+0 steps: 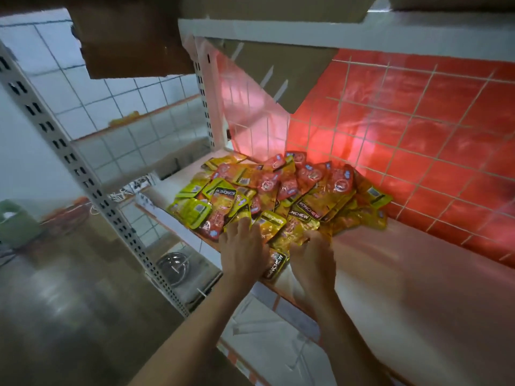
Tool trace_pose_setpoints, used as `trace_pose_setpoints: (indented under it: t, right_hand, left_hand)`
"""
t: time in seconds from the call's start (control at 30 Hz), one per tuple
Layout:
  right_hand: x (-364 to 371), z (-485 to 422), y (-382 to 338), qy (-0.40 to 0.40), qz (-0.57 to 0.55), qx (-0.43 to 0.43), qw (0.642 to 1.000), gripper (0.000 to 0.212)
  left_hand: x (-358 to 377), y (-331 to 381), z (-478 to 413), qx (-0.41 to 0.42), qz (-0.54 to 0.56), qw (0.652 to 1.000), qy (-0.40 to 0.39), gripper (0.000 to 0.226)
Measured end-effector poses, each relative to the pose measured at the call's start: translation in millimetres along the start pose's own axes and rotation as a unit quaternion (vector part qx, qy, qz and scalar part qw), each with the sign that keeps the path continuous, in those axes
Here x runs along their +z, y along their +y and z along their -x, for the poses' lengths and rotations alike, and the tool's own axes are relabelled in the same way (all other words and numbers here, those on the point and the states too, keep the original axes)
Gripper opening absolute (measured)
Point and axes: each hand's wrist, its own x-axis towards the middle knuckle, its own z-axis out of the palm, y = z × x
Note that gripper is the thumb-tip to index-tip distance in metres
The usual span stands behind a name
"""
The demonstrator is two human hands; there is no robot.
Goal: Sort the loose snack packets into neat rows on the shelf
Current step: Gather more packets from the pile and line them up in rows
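Observation:
A loose heap of snack packets (281, 190), yellow-green, orange and red, lies on the white shelf (412, 274) against the red gridded back panel. My left hand (242, 246) rests flat on the heap's near edge, fingers straight on the packets. My right hand (312, 260) is at the heap's front, its fingers curled around a gold packet (292, 232). One dark-labelled packet (276, 264) lies between my two hands at the shelf's front edge.
The red wire-grid back panel (418, 135) stands behind the heap. An upper shelf (278, 32) hangs overhead. A perforated metal upright (92, 188) stands to the left. Lower down sit a metal bowl (172, 267) and a lower shelf (264, 316).

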Motion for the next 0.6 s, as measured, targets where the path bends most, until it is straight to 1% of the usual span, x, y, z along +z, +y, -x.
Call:
trace_pose_setpoints:
  t: [0.1,0.2,0.33,0.4,0.47,0.53,0.6]
  right_hand:
    - [17,-3,-5,0.040,-0.017,0.038,0.998,0.036]
    - [24,-4,-4,0.086,-0.061,0.076,0.991,0.036]
    - [18,-3,-3,0.139,-0.097,0.115,0.979,0.035]
    - [9,0,1,0.165,-0.098,0.128,0.973,0.034]
    - [-4,3,7,0.190,-0.088,0.133,0.969,0.033]
    - [-18,7,14,0.212,-0.079,0.143,0.964,0.033]
    - [-32,10,24,0.232,-0.081,0.145,0.958,0.034]
  left_hand:
    - [9,-4,-7,0.038,0.008,0.998,0.057,0.034]
    - [12,-5,-8,0.093,0.037,0.989,0.108,0.034]
    - [11,-3,-14,0.133,0.103,0.974,0.152,0.021]
    - [5,3,-17,0.152,0.143,0.965,0.158,0.021]
    - [-1,9,-18,0.173,0.212,0.951,0.145,0.029]
    - [-3,14,-19,0.205,0.281,0.929,0.128,0.028]
    - [-2,22,-19,0.245,0.328,0.903,0.132,0.026]
